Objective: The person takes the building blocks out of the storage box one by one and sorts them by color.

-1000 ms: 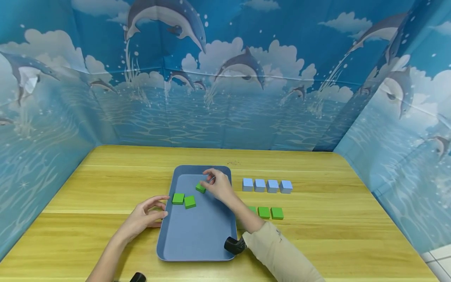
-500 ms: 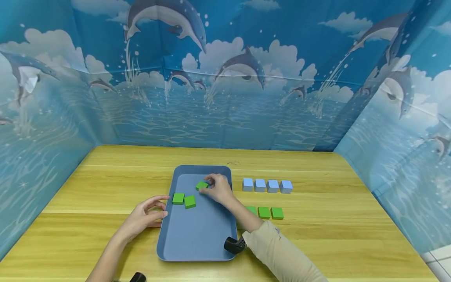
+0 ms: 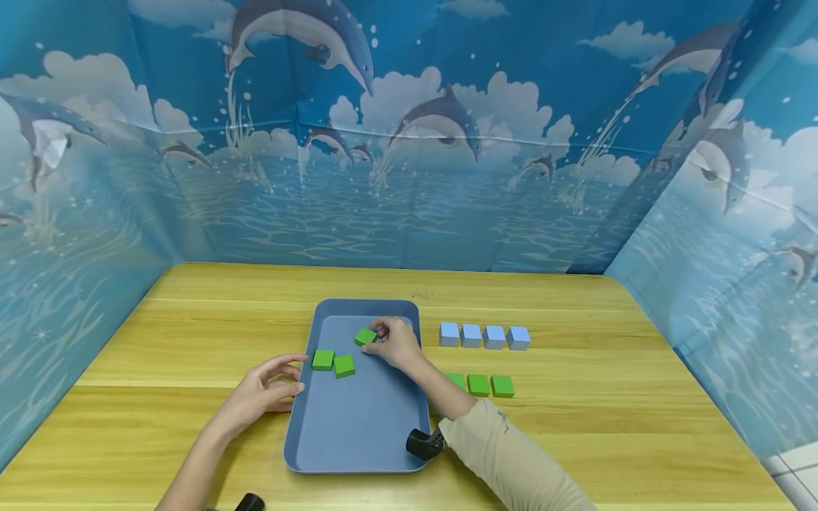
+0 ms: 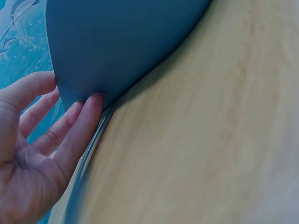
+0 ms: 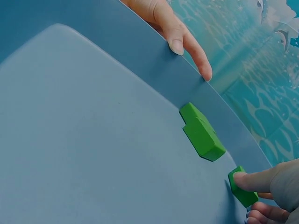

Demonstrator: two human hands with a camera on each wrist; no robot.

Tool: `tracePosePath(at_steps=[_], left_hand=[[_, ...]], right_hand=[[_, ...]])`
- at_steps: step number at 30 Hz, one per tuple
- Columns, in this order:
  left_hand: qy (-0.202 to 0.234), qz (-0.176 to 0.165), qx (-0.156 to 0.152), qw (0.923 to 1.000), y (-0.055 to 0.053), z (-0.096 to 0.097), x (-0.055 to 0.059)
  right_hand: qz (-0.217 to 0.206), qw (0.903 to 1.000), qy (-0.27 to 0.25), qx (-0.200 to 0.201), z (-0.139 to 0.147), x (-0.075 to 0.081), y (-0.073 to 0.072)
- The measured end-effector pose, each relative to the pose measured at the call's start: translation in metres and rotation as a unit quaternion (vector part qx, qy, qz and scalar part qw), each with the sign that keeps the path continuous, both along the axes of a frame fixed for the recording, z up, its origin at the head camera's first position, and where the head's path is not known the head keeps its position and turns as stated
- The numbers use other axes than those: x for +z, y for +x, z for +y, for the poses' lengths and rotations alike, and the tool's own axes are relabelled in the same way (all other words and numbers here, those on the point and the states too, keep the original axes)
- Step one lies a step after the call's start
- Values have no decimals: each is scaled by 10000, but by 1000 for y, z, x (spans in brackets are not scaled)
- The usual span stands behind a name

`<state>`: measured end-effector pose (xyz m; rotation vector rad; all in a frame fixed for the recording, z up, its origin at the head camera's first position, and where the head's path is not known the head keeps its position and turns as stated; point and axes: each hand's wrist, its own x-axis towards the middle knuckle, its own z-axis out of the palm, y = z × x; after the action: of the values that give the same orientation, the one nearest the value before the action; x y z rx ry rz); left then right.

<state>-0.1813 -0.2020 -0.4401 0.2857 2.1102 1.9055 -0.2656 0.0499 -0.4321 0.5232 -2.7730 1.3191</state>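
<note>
A blue-grey tray (image 3: 358, 426) lies on the table, with three green blocks in it. My right hand (image 3: 397, 346) is over the tray's far part and pinches one green block (image 3: 365, 337) between thumb and fingers; in the right wrist view its thumb (image 5: 252, 181) presses on that block's side. Close to the left wall, another green block (image 3: 323, 360) and a third green block (image 3: 344, 366) lie side by side. My left hand (image 3: 263, 389) touches the tray's left side from outside, fingers spread and loosely bent, fingertips on the wall in the left wrist view.
Right of the tray stands a row of several light blue cubes (image 3: 471, 336). Nearer lies a row of green blocks (image 3: 478, 385), its left end partly behind the right forearm. A black wrist camera (image 3: 424, 445) overhangs the tray's near right corner. A dolphin-print curtain (image 3: 409, 199) encloses the table.
My right hand has come slightly nearer and its fingers have closed in around the far green block, which has turned a little. The left hand and tray stay put.
</note>
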Motion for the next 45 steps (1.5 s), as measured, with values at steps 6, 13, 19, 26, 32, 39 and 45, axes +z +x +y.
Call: tracePosePath(at_steps=[6,13,19,26,32,39,45], left_hand=[[37,13,-23,10000,0,0,0],[80,9,-38,10000,0,0,1],[54,8,-32,10000,1,0,1],[67,-8,-25,10000,0,0,1],[108,-24,-27,9999,0,1,1],[128,-38,-52,9999,1,1,1],[34,-21,-24,10000,0,0,0]], right_hand=[[11,10000,-53,44,0,0,0],[-9,9997,-70,232,1,0,0],[-65,9993,-114,343,2,1,0],[220,9977,-304,556,2,6,0],[453,9934,-516,924,3,22,2],[526,9872,-657,1354,12,41,8],[424,9849,-702,1527,26,47,10]])
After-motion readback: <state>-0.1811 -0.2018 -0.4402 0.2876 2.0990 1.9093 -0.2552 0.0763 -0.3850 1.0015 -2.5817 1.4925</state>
